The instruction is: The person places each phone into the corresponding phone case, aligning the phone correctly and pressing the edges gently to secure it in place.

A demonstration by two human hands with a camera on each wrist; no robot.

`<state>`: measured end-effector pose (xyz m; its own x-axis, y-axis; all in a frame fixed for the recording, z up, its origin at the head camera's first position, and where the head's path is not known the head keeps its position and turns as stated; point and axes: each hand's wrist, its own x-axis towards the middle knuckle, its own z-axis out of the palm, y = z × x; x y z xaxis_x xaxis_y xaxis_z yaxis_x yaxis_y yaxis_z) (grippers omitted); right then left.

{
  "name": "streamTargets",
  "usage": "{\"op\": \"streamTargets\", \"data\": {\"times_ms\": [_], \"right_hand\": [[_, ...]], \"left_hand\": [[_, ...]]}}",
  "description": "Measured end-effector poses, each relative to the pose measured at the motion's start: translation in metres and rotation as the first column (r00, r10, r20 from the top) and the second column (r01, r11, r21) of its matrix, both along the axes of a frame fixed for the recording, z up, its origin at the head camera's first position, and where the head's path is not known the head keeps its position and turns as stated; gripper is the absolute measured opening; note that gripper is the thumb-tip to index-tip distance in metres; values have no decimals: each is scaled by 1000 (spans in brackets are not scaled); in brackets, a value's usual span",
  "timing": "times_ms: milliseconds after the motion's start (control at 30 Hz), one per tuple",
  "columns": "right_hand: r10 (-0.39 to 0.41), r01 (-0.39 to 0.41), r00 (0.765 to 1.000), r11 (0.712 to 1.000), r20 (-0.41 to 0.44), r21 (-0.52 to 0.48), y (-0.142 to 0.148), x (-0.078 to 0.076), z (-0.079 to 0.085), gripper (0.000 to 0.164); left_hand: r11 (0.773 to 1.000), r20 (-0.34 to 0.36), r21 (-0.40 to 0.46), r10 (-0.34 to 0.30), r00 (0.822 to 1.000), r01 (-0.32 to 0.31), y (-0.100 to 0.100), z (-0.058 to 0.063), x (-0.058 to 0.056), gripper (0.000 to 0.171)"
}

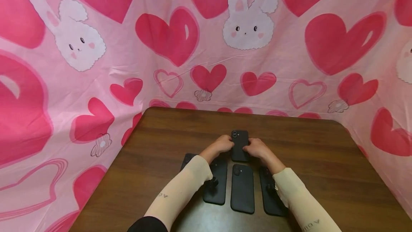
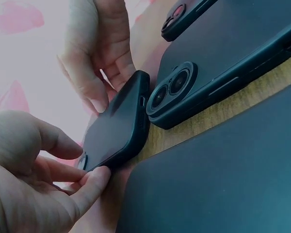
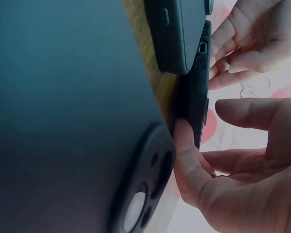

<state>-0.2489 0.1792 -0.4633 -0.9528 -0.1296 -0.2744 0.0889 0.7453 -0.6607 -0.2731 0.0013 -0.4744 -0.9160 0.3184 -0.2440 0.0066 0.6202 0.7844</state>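
Observation:
A black phone (image 1: 240, 150), or a phone in a black case, lies back up at the far end of a group of similar phones, its paired lenses at the far left corner. My left hand (image 1: 224, 143) holds its left edge and my right hand (image 1: 256, 148) its right edge. In the left wrist view, the left fingertips (image 2: 101, 175) are at the phone's side near its lens end. The right wrist view shows the right index fingertip (image 3: 184, 133) along the opposite edge, with the thumb (image 3: 242, 110) raised off it.
Nearer me lie more black phones: one in the middle (image 1: 243, 191), one left of it (image 1: 219, 185), one partly under the right forearm (image 1: 270, 198) and one mostly behind the left sleeve (image 1: 187, 160). The brown wooden table (image 1: 309, 146) meets a pink heart-and-rabbit curtain (image 1: 212, 53).

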Motion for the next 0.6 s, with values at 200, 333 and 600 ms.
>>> {"op": "streamTargets", "data": {"times_ms": [200, 333, 600], "right_hand": [[38, -39, 999, 996, 12, 83, 2, -5, -2, 49], [50, -51, 997, 998, 58, 23, 4, -4, 1, 52], [121, -102, 976, 988, -179, 112, 33, 4, 30, 54]], "left_hand": [[1000, 2, 6, 1, 1000, -1, 0, 2, -1, 22], [1000, 10, 29, -1, 1000, 0, -3, 1, -1, 24], [991, -233, -99, -108, 966, 87, -37, 16, 3, 45]]}}
